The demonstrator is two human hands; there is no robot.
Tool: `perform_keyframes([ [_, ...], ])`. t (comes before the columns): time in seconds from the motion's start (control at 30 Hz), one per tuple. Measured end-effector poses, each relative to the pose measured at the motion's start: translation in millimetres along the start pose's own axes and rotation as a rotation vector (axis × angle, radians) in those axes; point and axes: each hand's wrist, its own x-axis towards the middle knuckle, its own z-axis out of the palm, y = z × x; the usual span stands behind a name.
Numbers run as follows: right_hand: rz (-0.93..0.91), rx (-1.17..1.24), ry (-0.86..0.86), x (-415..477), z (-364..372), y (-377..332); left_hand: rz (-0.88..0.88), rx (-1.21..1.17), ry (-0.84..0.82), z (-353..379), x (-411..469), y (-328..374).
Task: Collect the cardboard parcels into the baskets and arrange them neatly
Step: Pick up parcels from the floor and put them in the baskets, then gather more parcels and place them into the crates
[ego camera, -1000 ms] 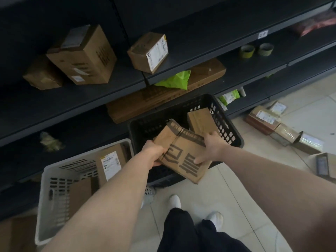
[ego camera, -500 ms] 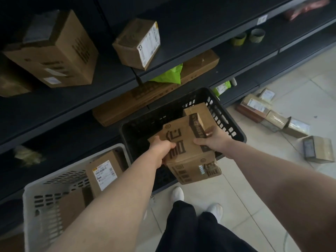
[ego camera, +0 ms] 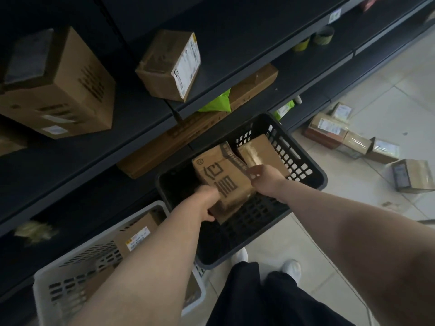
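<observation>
Parcel (ego camera: 221, 175), left hand (ego camera: 208, 203) gripping, right hand (ego camera: 263, 178) gripping (arms outstretched)

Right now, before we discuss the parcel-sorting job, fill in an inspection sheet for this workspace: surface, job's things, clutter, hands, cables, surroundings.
Surface: pale tiled floor; the black basket and white basket stand on it.
Job's things: printed parcel held in the black basket's mouth beside a taped parcel; labelled parcel in the white basket; several floor parcels lie loose; large box and labelled box sit on a shelf.
Clutter: green bag and tape rolls on the shelves.
Hands: left hand and right hand both grip the printed parcel.
Cables: nothing seen.
Surroundings: dark shelving; long flat carton on a lower shelf; the person's white shoes.
</observation>
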Motion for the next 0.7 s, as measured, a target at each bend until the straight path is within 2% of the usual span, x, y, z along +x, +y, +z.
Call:
perform_keyframes([
  [0.1,-0.013,-0.05,0.009,-1,-15,10,-0.012,0.04,0.019,3,7,-1],
  [0.33,0.083,0.119,0.135,-5,-53,66,0.08,0.014,0.088,41,-7,38],
  [0.43,0.095,0.299,0.138,-16,-73,95,0.146,0.059,0.07,81,-26,58],
  [0.7,0.073,0.371,0.244,-58,-159,210,0.269,0.207,0.005,232,-80,92],
])
